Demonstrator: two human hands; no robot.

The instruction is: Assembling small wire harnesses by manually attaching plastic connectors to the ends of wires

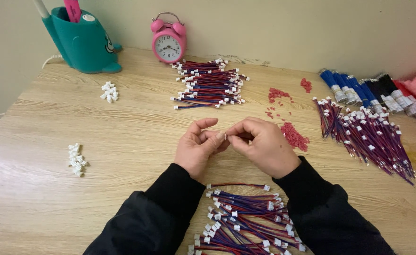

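- Pinched between both hands: small white connector (225, 136), fingertips meeting mid-table.
- Left hand (197, 147), right hand (260, 144): equally close.
- Wire bundle (245, 222): near side, just below wrists.

A tiny white connector (225, 136), seemingly on a thin wire, is pinched between the fingers (216, 138) of both hands, held above the tabletop (123, 137), just beyond a pile of red-and-blue wires (245, 219).
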